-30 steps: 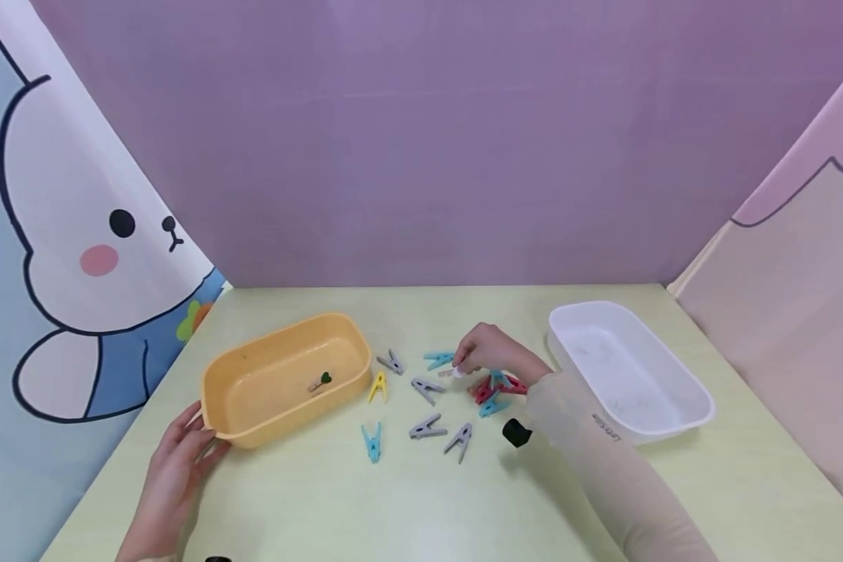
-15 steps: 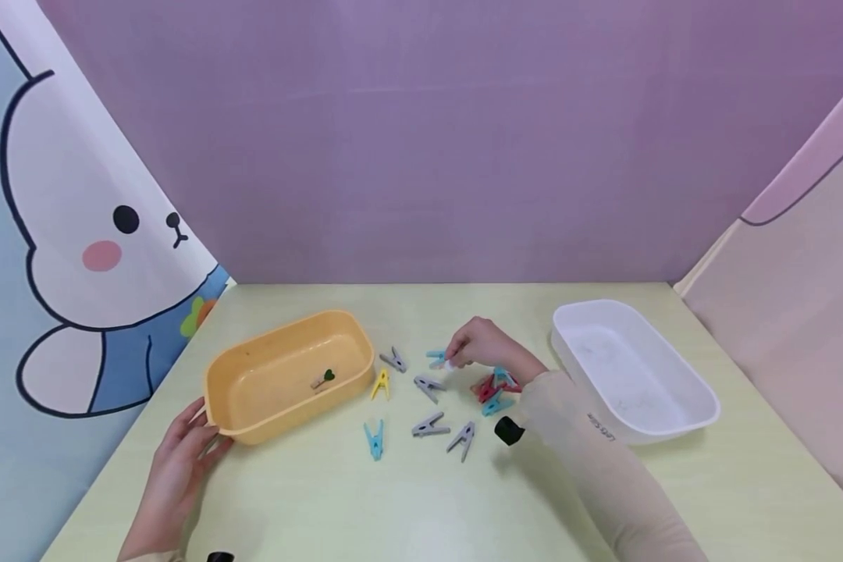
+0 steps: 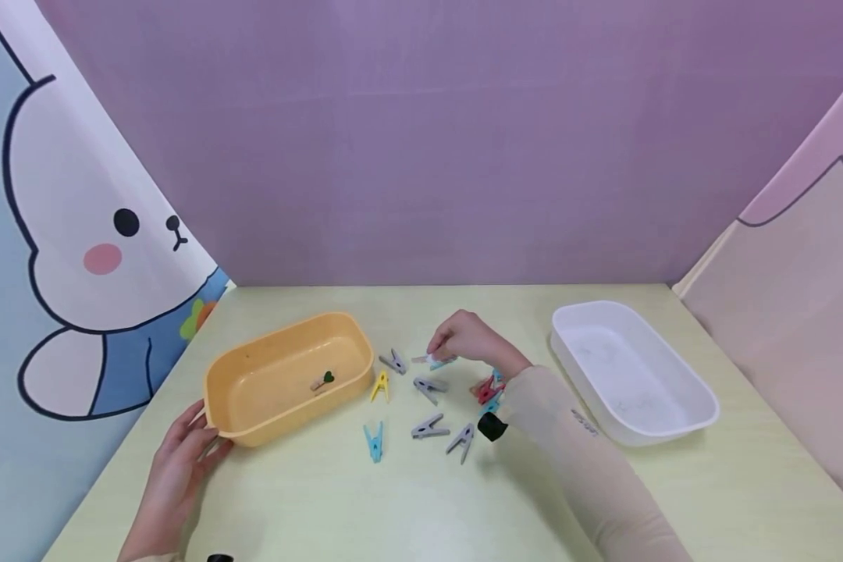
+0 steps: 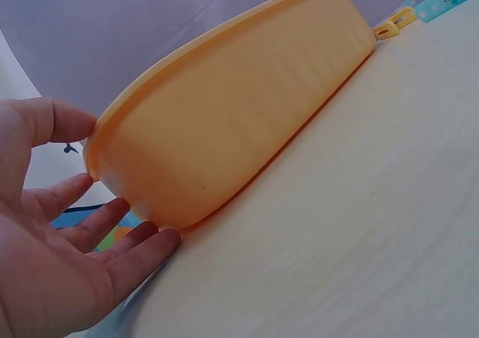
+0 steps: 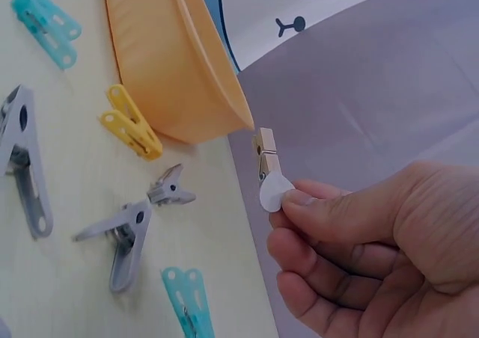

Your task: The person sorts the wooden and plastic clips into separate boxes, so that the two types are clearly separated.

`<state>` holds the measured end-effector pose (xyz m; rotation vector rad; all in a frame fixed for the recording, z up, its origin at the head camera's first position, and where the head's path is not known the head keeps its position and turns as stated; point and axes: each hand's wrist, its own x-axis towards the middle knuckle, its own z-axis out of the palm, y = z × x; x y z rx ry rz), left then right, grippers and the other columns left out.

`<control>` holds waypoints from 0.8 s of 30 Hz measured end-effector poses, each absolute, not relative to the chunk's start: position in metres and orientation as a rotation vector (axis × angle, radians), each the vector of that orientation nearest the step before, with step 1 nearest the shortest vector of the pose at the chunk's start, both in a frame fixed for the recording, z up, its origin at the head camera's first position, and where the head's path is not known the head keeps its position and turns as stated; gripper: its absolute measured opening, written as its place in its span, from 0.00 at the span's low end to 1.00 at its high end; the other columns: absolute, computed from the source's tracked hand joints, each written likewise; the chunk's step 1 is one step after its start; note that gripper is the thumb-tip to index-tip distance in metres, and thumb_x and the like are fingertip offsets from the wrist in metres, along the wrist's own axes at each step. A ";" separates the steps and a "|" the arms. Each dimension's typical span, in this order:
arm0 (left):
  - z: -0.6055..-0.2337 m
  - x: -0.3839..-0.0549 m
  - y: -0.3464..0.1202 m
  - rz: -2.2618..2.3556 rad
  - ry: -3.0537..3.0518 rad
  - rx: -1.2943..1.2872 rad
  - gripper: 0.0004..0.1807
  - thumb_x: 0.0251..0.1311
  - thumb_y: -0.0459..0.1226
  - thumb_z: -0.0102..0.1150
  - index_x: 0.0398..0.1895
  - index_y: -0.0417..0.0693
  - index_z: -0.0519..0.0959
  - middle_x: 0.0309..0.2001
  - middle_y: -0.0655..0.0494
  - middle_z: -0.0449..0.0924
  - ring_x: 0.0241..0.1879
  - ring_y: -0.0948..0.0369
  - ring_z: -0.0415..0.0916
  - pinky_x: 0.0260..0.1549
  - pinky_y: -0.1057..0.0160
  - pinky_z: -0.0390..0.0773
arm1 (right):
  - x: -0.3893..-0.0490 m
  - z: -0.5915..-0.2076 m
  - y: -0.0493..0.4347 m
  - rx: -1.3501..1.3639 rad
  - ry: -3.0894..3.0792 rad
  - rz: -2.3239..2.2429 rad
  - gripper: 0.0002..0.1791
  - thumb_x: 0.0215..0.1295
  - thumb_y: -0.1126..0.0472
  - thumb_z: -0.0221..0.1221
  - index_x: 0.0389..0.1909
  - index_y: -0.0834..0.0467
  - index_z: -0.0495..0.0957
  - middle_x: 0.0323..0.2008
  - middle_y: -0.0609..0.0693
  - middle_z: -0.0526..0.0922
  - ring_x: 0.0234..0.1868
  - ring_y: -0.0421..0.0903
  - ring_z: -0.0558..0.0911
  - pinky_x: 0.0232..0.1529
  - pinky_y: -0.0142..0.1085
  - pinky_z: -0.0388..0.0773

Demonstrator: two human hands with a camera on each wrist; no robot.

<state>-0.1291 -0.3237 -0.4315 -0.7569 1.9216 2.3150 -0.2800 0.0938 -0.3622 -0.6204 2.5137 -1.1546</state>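
Note:
My left hand (image 3: 176, 468) rests at the near left corner of the yellow plastic tub (image 3: 281, 425). In the left wrist view its spread fingertips (image 4: 168, 242) touch the tub's outer end wall and rim. My right hand (image 3: 471, 339) pinches a small wooden clothespin (image 5: 267, 147) by its round white decoration (image 5: 275, 194), between thumb and forefinger. The clothespin is raised, its wooden end pointing left over the middle of the table. Beneath it in the head view is a blue clothespin (image 3: 441, 363). Another small clothespin (image 3: 321, 381), with a dark green heart, lies inside the tub.
Several grey clothespins (image 3: 430, 426) lie mid-table, with a yellow clothespin (image 3: 380, 385) beside the tub and a blue one (image 3: 374, 442) nearer the front. Red clothespins (image 3: 487, 390) cluster with blue ones by the right sleeve. A white plastic tub (image 3: 635, 382) stands at the right.
My right hand has moved left and slightly away from me with the wooden clothespin, now over the blue clothespin. My left hand has stayed at the yellow tub's corner.

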 end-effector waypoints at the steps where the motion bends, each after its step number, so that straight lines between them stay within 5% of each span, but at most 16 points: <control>1: -0.432 -0.129 -0.324 2.318 1.918 -0.755 0.37 0.76 0.39 0.48 0.81 0.66 0.44 0.79 0.56 0.43 0.56 0.72 0.68 0.49 0.72 0.79 | -0.280 -0.361 0.092 -0.631 2.517 -1.150 0.03 0.61 0.69 0.66 0.33 0.62 0.88 0.29 0.48 0.87 0.32 0.46 0.85 0.42 0.43 0.85; 10: -0.435 -0.128 -0.327 2.365 1.944 -0.640 0.38 0.75 0.36 0.47 0.81 0.59 0.42 0.71 0.55 0.53 0.46 0.78 0.75 0.46 0.71 0.81 | -0.283 -0.354 0.072 -0.619 2.496 -1.173 0.03 0.60 0.69 0.67 0.33 0.62 0.88 0.28 0.48 0.86 0.31 0.45 0.84 0.44 0.48 0.84; 16: -0.440 -0.125 -0.332 2.453 1.923 -0.534 0.32 0.74 0.32 0.48 0.75 0.61 0.53 0.56 0.68 0.65 0.46 0.75 0.77 0.44 0.69 0.82 | -0.284 -0.352 0.059 -0.614 2.500 -1.176 0.03 0.61 0.70 0.66 0.33 0.61 0.88 0.28 0.48 0.86 0.30 0.44 0.84 0.42 0.45 0.85; 24: -0.437 -0.127 -0.333 2.351 1.942 -0.665 0.39 0.74 0.34 0.48 0.81 0.59 0.43 0.66 0.60 0.58 0.44 0.78 0.76 0.45 0.71 0.81 | -0.284 -0.348 0.041 -0.574 2.491 -1.191 0.04 0.60 0.70 0.66 0.33 0.60 0.88 0.29 0.48 0.86 0.30 0.44 0.84 0.36 0.36 0.85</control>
